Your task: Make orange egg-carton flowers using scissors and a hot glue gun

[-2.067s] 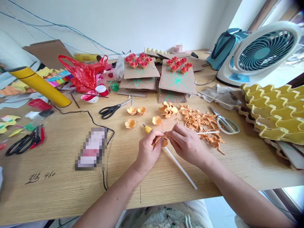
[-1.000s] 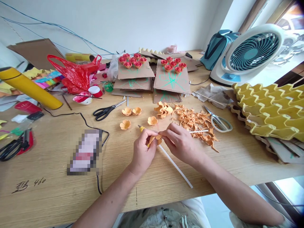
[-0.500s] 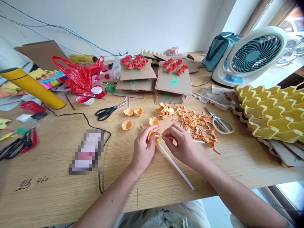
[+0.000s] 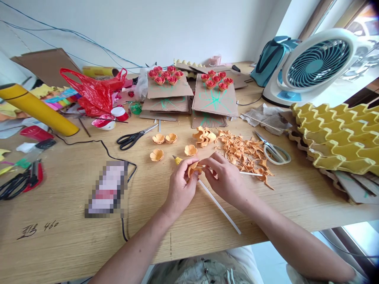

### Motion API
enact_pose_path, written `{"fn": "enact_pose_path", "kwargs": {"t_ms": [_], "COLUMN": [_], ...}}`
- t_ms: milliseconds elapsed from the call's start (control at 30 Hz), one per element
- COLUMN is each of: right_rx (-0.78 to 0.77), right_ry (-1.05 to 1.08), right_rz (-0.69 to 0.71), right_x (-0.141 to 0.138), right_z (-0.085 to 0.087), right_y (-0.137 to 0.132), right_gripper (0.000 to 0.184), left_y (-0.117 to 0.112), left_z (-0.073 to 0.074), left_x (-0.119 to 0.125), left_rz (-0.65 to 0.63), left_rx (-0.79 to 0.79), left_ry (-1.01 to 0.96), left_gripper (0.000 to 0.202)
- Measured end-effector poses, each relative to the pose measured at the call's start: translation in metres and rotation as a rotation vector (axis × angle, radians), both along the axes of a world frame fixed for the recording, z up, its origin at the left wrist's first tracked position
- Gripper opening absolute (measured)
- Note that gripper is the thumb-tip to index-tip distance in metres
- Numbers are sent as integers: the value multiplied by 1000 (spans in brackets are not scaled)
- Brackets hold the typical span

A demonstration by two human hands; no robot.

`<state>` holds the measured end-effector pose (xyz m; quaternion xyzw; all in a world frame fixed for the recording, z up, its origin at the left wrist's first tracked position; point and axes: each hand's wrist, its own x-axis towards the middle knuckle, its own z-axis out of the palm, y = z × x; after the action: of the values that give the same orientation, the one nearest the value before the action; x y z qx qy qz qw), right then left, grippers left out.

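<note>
My left hand (image 4: 184,185) is closed around an orange cup-shaped paper flower (image 4: 193,169), gripping it between thumb and fingers. My right hand (image 4: 223,175) pinches a thin white stick (image 4: 250,173), whose far end sticks out to the right past the hand. Its near end is at the flower, partly hidden by my fingers. Beneath my left hand lies a tool with a yellow tip (image 4: 177,160), mostly hidden. Another white stick (image 4: 220,208) slants from under my hands toward the table's front edge. Several finished orange flowers (image 4: 156,155) sit just beyond my hands.
Orange scraps (image 4: 239,148) and white-handled scissors (image 4: 274,153) lie to the right, beside yellow egg trays (image 4: 340,138). Black scissors (image 4: 133,138) and a blurred phone (image 4: 108,187) are left. Red flowers stand on cardboard (image 4: 214,102) behind. A fan (image 4: 316,63) stands at back right.
The flower has been tilted in my left hand, and my right fingers have come closer to it. The view has shifted slightly, baring more of the yellow tip.
</note>
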<state>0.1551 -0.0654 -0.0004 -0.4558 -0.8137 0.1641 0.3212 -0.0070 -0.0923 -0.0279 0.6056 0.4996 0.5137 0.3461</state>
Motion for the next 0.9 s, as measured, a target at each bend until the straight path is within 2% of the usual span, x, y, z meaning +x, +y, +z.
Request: {"fn": "enact_pose_path", "kwargs": {"t_ms": [167,400,733,900], "right_rx": [-5,-21,272,159], "right_ry": [2,38,-129,-66], "right_rz": [5,38,64,57], "right_x": [-1,1,2,3], "right_z": [1,3,0,0], "right_y": [-1,-1,-1,1], "right_gripper": [17,19,29,21], "left_y": [2,2,3,2], "left_z": [-2,-1,6,5], "left_x": [0,-2,-1,-2], "left_rz": [63,70,81,84], "left_rx": [-3,5,-57,22], "left_ry": [18,-6,-51,-48], "left_gripper": [18,10,2,2]}}
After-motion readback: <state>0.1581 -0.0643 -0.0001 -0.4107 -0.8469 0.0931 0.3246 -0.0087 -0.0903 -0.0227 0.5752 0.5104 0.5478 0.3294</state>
